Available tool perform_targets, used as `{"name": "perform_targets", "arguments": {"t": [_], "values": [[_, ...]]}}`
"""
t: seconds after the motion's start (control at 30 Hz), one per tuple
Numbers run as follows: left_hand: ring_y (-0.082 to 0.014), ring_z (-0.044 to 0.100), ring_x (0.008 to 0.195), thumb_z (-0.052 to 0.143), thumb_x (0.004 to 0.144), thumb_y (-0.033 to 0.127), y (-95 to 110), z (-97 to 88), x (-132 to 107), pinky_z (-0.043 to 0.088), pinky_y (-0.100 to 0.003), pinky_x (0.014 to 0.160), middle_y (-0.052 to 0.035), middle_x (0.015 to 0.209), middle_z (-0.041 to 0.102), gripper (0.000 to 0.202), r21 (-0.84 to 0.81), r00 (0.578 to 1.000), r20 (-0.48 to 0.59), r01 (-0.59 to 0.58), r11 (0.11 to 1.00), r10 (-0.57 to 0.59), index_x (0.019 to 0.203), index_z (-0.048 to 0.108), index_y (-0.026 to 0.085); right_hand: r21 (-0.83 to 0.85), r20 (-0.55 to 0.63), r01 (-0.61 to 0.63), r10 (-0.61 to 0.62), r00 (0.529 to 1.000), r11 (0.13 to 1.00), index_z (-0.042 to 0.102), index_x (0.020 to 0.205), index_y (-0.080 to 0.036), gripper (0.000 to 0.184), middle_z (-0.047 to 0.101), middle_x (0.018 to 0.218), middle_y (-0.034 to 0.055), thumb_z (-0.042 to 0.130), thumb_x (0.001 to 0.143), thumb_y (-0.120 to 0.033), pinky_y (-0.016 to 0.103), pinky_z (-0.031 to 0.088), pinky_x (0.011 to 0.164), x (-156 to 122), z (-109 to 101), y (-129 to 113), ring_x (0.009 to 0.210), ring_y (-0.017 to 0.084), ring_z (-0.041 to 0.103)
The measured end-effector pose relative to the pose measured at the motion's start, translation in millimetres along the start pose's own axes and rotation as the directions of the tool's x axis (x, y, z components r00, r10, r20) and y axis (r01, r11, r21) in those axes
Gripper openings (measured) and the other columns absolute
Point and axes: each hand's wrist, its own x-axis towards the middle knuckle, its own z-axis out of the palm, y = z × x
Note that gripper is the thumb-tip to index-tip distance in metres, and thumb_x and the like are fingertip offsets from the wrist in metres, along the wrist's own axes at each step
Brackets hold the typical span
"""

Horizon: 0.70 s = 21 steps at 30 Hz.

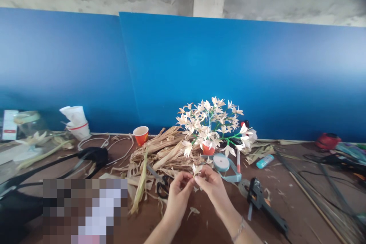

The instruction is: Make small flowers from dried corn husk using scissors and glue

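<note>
My left hand [177,194] and my right hand [212,185] meet over the brown table [288,198], fingers pinched together on a small pale husk flower [196,169] held between them. Just behind stands a bouquet of white husk flowers on green stems [213,124] in an orange cup [208,148]. A heap of dried corn husks [162,152] lies to the left of it. Black-handled scissors [162,186] rest beside my left hand. A roll of light blue ribbon [221,162] sits right of the hands.
A black glue gun [261,202] lies to the right, with thin sticks and wires [320,190] beyond. An orange paper cup [141,135], stacked white cups [76,122], a black bag strap [85,158] and a red object [328,140] stand along the blue wall panels [228,76].
</note>
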Motion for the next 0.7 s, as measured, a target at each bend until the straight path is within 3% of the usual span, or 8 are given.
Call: {"name": "perform_targets", "arguments": {"t": [0.17,0.5,0.7], "values": [[-0.0101,0.047,0.059,0.064,0.069,0.035,4.5,1.9,-1.8,0.037,-0.019,0.057,0.0011,0.065,0.056,0.021,-0.053,1.0,0.001,0.012,0.999,-0.011,0.071,0.057,0.015,-0.073,0.004,0.056,-0.056,0.998,0.996,0.059,0.076,-0.016,0.011,0.049,0.073,-0.0003,0.061,0.072,-0.027,0.023,0.04,0.061,-0.9,1.4,8.7,0.067,0.013,0.047],[-0.009,0.046,0.055,0.065,0.068,0.036,2.6,2.5,-2.6,0.036,-0.018,0.053,0.002,0.063,0.054,0.022,-0.085,0.999,0.01,0.054,0.995,-0.053,0.071,0.057,0.015,-0.017,0.001,0.007,-0.007,1.0,1.0,0.056,0.074,-0.016,0.015,0.048,0.064,-0.0025,0.061,0.072,-0.03,0.022,0.04,0.058,-1.6,4.9,5.9,0.061,0.011,0.046],[-0.0083,0.044,0.055,0.065,0.068,0.037,8.5,-0.1,0.6,0.035,-0.018,0.054,0.0037,0.061,0.051,0.023,-0.107,0.998,-0.037,0.051,0.993,-0.055,0.071,0.056,0.016,-0.103,-0.066,-0.085,0.078,0.995,0.991,0.061,0.088,-0.016,0.024,0.056,0.07,0.0002,0.061,0.067,-0.028,0.024,0.042,0.057,6.8,-10.1,9.6,0.061,0.014,0.051]]}}
